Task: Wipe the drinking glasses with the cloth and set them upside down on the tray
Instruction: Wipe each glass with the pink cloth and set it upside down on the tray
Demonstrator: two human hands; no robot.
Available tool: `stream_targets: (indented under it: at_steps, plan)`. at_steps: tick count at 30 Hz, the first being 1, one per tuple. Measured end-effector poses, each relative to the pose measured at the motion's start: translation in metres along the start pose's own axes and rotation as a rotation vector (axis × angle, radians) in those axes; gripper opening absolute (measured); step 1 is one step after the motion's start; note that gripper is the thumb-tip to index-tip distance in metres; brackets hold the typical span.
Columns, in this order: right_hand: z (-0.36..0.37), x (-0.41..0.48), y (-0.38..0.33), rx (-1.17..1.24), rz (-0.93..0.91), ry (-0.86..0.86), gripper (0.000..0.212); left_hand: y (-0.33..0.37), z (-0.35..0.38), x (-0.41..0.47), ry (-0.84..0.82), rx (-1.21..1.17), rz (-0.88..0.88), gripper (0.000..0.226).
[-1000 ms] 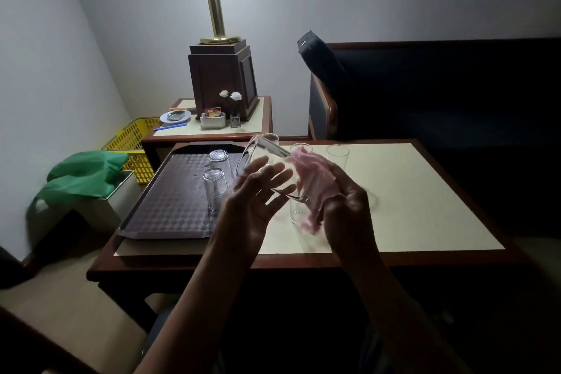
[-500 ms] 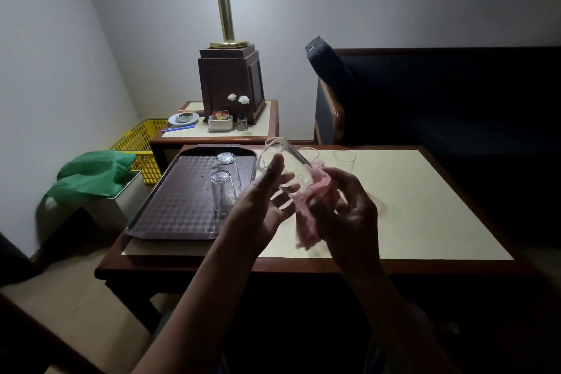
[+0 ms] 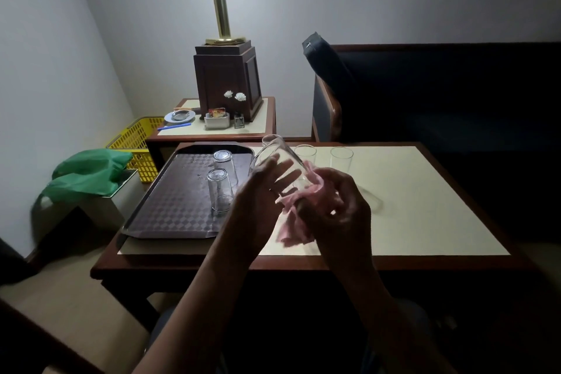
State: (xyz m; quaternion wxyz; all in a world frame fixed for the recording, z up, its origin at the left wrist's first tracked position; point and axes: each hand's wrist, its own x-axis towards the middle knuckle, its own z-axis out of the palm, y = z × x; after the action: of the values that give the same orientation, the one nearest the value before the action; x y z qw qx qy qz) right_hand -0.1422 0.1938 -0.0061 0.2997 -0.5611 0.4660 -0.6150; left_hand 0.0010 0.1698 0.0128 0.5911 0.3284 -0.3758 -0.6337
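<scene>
My left hand holds a clear drinking glass tilted on its side above the table, its mouth pointing up and left. My right hand grips a pink cloth bunched against the glass's base end. A dark brown tray lies on the table's left part, with two glasses upside down on it, one nearer and one farther. Two upright glasses stand at the table's back edge, one partly behind the held glass, the other to its right.
The table has a cream top and a wooden rim. Behind it stands a side table with a lamp base, a dish and small items. A yellow basket and a bin with a green bag sit on the left. A dark sofa is at right.
The held glass has turned a little in my left hand, and my right hand has worked the cloth round its base end. The view has shifted slightly.
</scene>
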Motion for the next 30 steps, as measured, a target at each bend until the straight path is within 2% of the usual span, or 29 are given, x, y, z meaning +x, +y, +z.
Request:
stream_targets:
  at_steps: [2,3,7,9,11,13,14,16,19,20,22,24,26,28,30]
  plan:
    - [0.003,-0.005,0.007,-0.159,-0.150,0.017,0.059,-0.003,-0.003,0.001,0.004,0.129,0.032,0.049]
    - [0.004,-0.006,0.008,-0.114,-0.122,0.000,0.059,-0.003,-0.004,0.001,-0.006,0.147,0.038,0.048]
    - [-0.001,-0.004,0.003,0.495,0.275,-0.150,0.060,0.001,-0.012,0.006,-0.119,0.007,0.035,0.071]
    - [-0.002,-0.004,0.001,0.416,0.227,-0.125,0.061,0.001,-0.011,0.006,-0.114,0.028,0.026,0.066]
    - [0.000,-0.004,0.000,0.095,0.036,-0.034,0.061,0.000,-0.006,0.002,-0.043,0.020,-0.015,0.067]
    - [0.002,-0.004,0.002,-0.041,-0.072,0.035,0.061,-0.003,-0.002,-0.001,0.014,-0.023,-0.066,0.073]
    - [0.003,-0.003,0.004,0.001,-0.064,0.022,0.058,-0.004,-0.003,-0.001,0.030,-0.033,-0.073,0.068]
    - [-0.001,-0.002,0.006,0.187,0.085,-0.059,0.053,-0.004,-0.007,0.000,0.008,0.008,-0.040,0.062]
    - [-0.009,0.002,0.008,0.528,0.383,-0.228,0.060,-0.006,-0.019,0.001,-0.090,0.033,-0.014,0.074]
    - [-0.010,0.002,0.007,0.566,0.429,-0.246,0.060,-0.006,-0.020,0.001,-0.114,0.036,-0.024,0.073]
    - [-0.007,0.000,0.006,0.447,0.357,-0.155,0.056,-0.007,-0.017,-0.001,-0.091,0.045,-0.044,0.062]
    - [-0.002,-0.004,0.007,0.215,0.182,-0.006,0.053,-0.007,-0.007,-0.003,-0.022,0.042,-0.077,0.053]
    - [0.001,-0.009,0.011,0.100,0.078,0.029,0.054,-0.010,-0.003,-0.003,0.024,0.024,-0.092,0.052]
    - [0.001,-0.012,0.012,0.119,0.112,-0.031,0.053,-0.012,-0.005,-0.004,0.034,0.040,-0.063,0.059]
    - [-0.002,-0.008,0.011,0.230,0.239,-0.130,0.046,-0.011,-0.011,-0.004,0.012,0.035,-0.015,0.077]
